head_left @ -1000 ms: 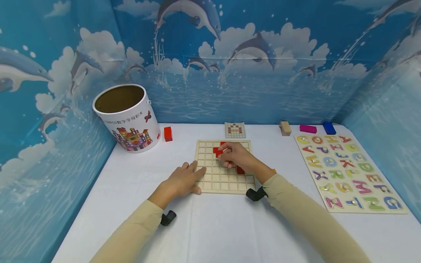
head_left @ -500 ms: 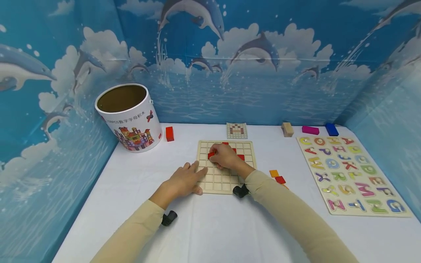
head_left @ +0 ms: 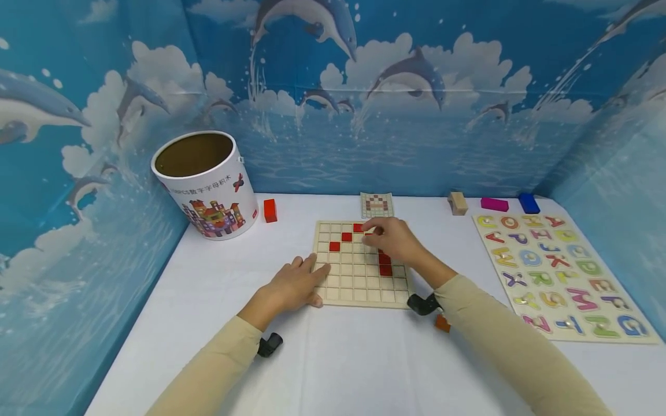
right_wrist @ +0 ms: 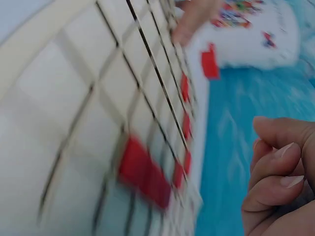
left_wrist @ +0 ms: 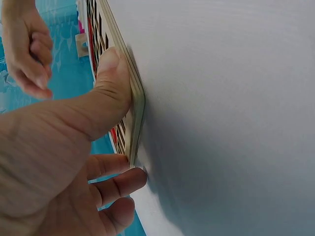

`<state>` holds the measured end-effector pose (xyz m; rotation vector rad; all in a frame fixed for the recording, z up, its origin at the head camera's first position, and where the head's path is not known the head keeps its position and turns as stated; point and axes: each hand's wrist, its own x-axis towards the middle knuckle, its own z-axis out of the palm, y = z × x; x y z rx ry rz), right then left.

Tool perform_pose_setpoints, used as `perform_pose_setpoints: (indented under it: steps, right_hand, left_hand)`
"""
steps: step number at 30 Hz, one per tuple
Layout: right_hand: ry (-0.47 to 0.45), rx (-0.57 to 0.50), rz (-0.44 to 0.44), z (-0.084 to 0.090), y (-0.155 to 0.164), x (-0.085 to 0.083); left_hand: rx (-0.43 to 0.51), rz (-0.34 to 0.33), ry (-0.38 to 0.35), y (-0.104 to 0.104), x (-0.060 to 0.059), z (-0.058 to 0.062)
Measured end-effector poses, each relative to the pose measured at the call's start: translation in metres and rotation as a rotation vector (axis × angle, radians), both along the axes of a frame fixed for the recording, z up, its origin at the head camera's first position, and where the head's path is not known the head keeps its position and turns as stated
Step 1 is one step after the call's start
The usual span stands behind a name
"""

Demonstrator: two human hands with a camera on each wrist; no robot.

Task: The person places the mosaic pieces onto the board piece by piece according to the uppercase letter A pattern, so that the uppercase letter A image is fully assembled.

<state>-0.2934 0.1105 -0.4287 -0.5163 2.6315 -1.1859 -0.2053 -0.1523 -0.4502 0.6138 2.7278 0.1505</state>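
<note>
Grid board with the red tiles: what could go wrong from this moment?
1. The right hand hovers with curled fingers over the grid board; its sleeve could brush the red tiles beneath the wrist and knock them out of their cells.
2. Only the left hand steadies the board, at its near left corner, so a nudge might slide it.
3. The orange piece lies half hidden under the right forearm and may get swept aside.

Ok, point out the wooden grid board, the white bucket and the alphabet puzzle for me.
wooden grid board point(head_left: 347, 282): head view, bare squares in its lower left part.
white bucket point(head_left: 214, 202): head view, printed side wall.
alphabet puzzle point(head_left: 559, 287): head view, bare wood between the letters.
</note>
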Motion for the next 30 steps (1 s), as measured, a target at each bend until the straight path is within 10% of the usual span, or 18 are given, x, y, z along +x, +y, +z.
perform_pose_setpoints:
  steps: [13, 30]
  right_hand:
    - [-0.187, 0.088, -0.170, -0.015, 0.146, 0.054]
    - [-0.134, 0.263, -0.254, -0.041, 0.135, 0.071]
  left_hand:
    - [-0.011, -0.007, 0.012, 0.002, 0.000, -0.003]
    - [0.040, -0.022, 0.028, -0.002, 0.001, -0.002]
